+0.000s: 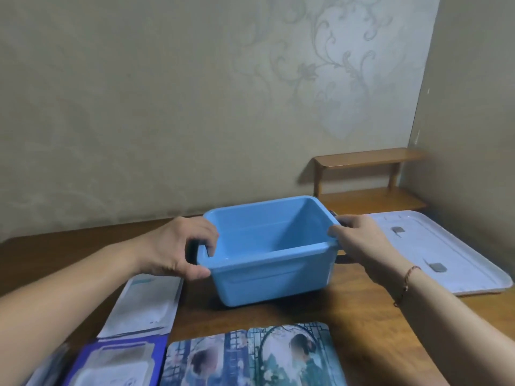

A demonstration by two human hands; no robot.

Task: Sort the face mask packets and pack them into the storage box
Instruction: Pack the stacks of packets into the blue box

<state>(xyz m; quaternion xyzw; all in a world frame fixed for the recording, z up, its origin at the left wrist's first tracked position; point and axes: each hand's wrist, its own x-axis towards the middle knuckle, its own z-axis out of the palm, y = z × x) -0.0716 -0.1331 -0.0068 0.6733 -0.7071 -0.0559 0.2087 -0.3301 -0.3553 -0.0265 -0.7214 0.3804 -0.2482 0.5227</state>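
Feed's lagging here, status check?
Left hand and right hand grip blue storage box by its ends. Box empty. Packets on table, nothing blocking.

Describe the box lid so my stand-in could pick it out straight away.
Start at the blue storage box held between both hands mid-table. Look to its right, below the small wooden shelf. The lid lies flat there: a white rounded rectangle with two small grey tabs, far larger than the packets lying nearest the camera.
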